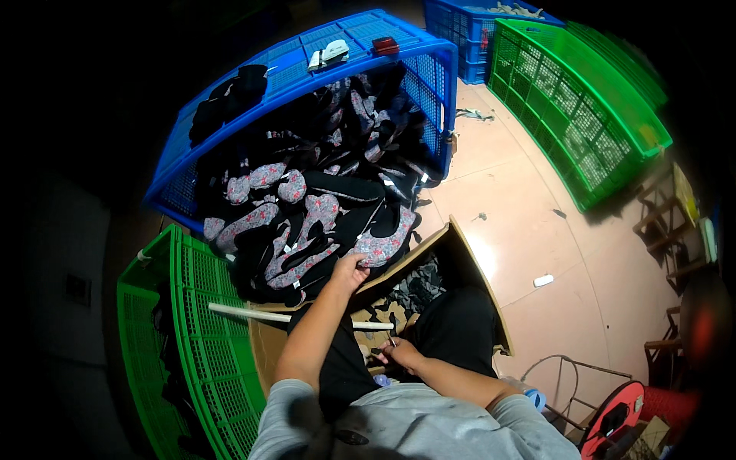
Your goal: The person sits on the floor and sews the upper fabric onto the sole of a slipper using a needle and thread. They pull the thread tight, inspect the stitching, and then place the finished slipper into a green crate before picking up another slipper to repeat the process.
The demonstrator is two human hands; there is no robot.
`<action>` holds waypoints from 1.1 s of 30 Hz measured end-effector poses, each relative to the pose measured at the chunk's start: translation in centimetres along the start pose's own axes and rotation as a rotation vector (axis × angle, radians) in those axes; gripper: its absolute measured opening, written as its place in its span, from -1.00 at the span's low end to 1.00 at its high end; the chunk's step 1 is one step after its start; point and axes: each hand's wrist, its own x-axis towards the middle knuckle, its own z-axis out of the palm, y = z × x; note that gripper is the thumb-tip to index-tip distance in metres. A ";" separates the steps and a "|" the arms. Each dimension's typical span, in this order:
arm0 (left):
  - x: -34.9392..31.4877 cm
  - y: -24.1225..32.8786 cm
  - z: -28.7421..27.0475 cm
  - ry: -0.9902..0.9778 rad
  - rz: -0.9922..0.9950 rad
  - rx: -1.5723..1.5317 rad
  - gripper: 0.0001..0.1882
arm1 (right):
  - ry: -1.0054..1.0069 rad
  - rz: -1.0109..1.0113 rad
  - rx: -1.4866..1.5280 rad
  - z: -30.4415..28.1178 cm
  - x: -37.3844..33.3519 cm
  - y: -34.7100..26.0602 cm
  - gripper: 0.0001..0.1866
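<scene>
Nearest, above the lap, the right hand (400, 354) is kept with its fingers curled, and by them a small dark tool (392, 339) is held; its exact kind cannot be told. Just beyond it a pale stick (230, 311) is laid slantwise over one thigh. Between and around the legs a cardboard box (481, 280) is placed, and in it dark scraps (418, 284) are seen.

Farther ahead, the left hand (349, 273) is nearly closed, and the near edge of a curved floral piece (389, 239) is pinched between its thumb and fingers. This piece is found at the front of a heap of similar black and floral pieces (261, 176), which are spilled from a blue crate (438, 57) turned on its side. At left, a green crate (218, 341) is placed near the heap.

On the blue crate's upper side, a black cloth (230, 100), a white item (334, 51) and a dark red item (386, 45) are laid. To the far right, another green crate (537, 57) is stood on the floor (510, 157).
</scene>
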 end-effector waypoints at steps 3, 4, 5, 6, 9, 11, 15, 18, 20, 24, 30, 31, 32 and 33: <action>-8.2 1.9 -0.5 -0.092 0.163 0.174 -0.81 | -0.010 -0.054 0.104 -0.1 0.3 0.5 -0.90; -10.8 2.3 -1.3 -0.144 0.203 0.218 -0.79 | -0.021 -0.091 0.170 0.0 -0.3 -0.4 -0.91; -13.7 2.4 -1.9 -0.174 0.234 0.246 -0.75 | 0.009 -0.137 0.219 -0.2 -0.6 -0.5 -0.89; -16.4 2.5 -2.8 -0.202 0.267 0.275 -0.70 | 0.043 -0.204 0.206 -0.2 -0.9 -1.0 -0.87; -23.5 2.2 -6.3 -0.210 0.309 0.279 -0.55 | 0.130 -0.290 0.315 0.1 -2.9 -3.0 -0.81; -27.3 1.1 -8.7 -0.188 0.337 0.288 -0.50 | 0.126 -0.288 0.324 -0.5 -3.2 -3.0 -0.71; -32.8 -2.0 -14.5 -0.115 0.299 0.388 -0.50 | 0.022 -0.314 0.508 0.6 -5.6 -5.0 -0.65; -35.7 -4.7 -17.9 -0.087 0.287 0.373 -0.50 | -0.238 -0.341 0.502 0.7 -6.5 -4.9 -0.61; -36.7 -6.0 -19.0 -0.105 0.245 0.319 -0.49 | -0.247 -0.314 0.387 0.7 -6.3 -4.6 -0.62; -37.6 -7.5 -20.9 -0.051 0.197 0.351 -0.51 | -0.301 -0.206 0.158 1.6 -7.2 -4.9 -0.77; -38.3 -6.4 -23.9 -0.120 0.012 0.475 -0.56 | -0.364 -0.162 0.068 1.5 -8.2 -4.9 -0.66; -38.6 -6.0 -24.0 -0.131 0.028 0.601 -0.56 | -0.391 -0.145 0.051 1.5 -8.3 -4.9 -0.63; -38.9 -5.6 -23.9 -0.143 0.044 0.728 -0.56 | -0.374 -0.155 0.056 1.7 -8.4 -4.9 -0.60; -39.3 -5.3 -23.5 -0.142 0.081 0.851 -0.53 | -0.361 -0.162 0.059 2.1 -8.8 -4.9 -0.58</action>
